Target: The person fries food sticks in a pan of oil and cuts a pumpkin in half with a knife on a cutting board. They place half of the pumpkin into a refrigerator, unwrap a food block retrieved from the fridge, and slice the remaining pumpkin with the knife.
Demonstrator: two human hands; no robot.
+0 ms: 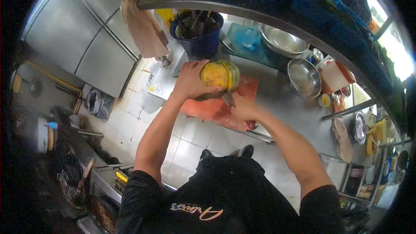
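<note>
A yellow-fleshed pumpkin [215,76] with a green rind is held over a red cutting board [201,109] on a stainless-steel worktop [277,104] in a restaurant-style kitchen. It is gripped along one side by the left hand [190,80], which is spread wide with the fingers over the top and the thumb at the lower edge. The right hand [243,106] is closed narrowly around what appears to be a knife [227,99], its short visible blade just beside the pumpkin's lower edge (the handle is hidden by the fingers).

The pumpkin is judged to be heavy for its size, stiff and hardly fragile, with a firm rind; any exposed flesh may be damp and slippery. It would be held most securely by a broad palm on the rind, with the fingertips kept clear of the blade (a rounded side could roll if pressed off-centre).

Beyond the board, a dark blue bucket [197,45] is filled with utensils, and a blue-green cutting board [237,34] is set near two steel bowls [284,42] [304,78].
</note>
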